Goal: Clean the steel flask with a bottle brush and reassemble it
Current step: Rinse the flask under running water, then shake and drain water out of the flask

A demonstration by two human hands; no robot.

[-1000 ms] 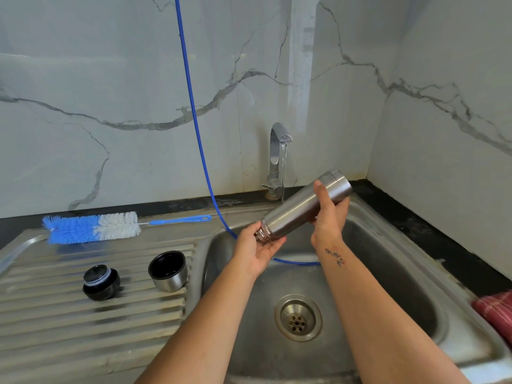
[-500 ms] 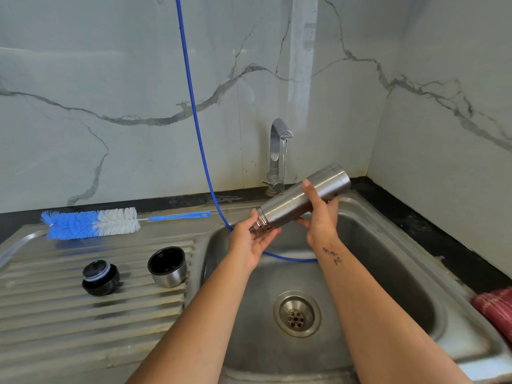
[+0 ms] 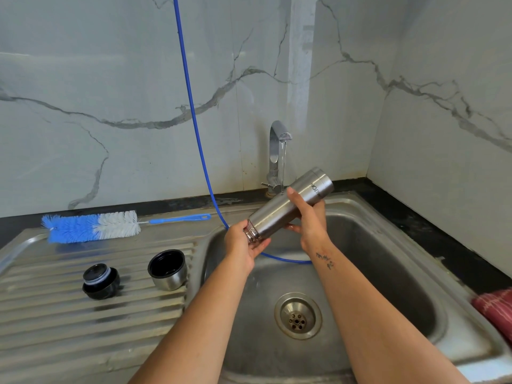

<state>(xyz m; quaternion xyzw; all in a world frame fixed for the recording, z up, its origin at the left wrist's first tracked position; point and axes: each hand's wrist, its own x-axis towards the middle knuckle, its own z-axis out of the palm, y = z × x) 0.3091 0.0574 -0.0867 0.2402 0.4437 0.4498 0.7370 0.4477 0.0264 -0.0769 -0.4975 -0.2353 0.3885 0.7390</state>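
I've got the steel flask (image 3: 288, 207) held w/ both hands over the sink (image 3: 388, 245), just below and in front of the tap (image 3: 278, 159). Its long axis runs diagonal: open threaded neck points down-left toward me, closed base points up-right toward the back corner of the basin. So it's tilted, mouth lower than base, nowhere near upright. My left hand (image 3: 243, 246) cups the neck end, fingers curled narrow around the mouth, palm under it. My right hand (image 3: 309, 217) wraps the mid-body from the near side, index finger laid along the top of the barrel, the rest curled underneath; firm hold on the flask. A thin stream of water falls from the tap spout and meets the flask about where my right index fingertip sits. Can't tell if any goes inside. On the ribbed drainboard (image 3: 69, 322) to the left: bottle brush (image 3: 91, 226) lying flat at the back, blue-and-white bristle head pointing left, blue handle pointing right toward the sink. Nearer me, the black stopper (image 3: 101, 281) and the steel cup lid (image 3: 168, 270) sit side by side, apart from each other, cup lid mouth-up. A blue hose (image 3: 194, 120) drops down the marble wall into the basin behind my hands. Red cloth (image 3: 496, 309) at the right rim of the sink.
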